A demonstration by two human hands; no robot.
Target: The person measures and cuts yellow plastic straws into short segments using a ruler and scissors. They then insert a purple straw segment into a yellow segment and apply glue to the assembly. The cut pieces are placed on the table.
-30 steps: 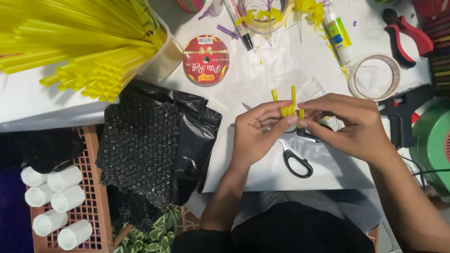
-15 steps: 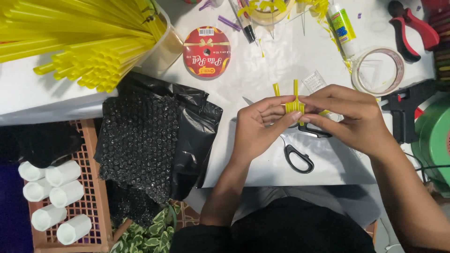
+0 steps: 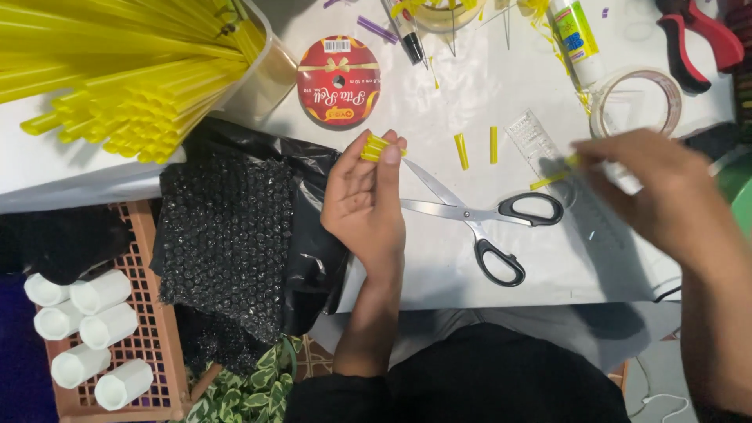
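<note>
My left hand (image 3: 366, 204) pinches a straw bundle (image 3: 376, 147) by the table's near edge, its axis crosswise; my blurred right hand (image 3: 658, 192) is nearer the loose piece (image 3: 550, 181), fingers narrow.

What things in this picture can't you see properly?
- Right hand, head view: blurred, so whether it grips the thin yellow strip by its fingers is unclear.
- Yellow straw pieces in the left hand: fingers cover them, so their count is hidden.
- Red pliers: cut off by the top and right edges.
- Bundle of yellow straws: runs past the left edge.
- Clear ruler: partly under the right hand.
</note>
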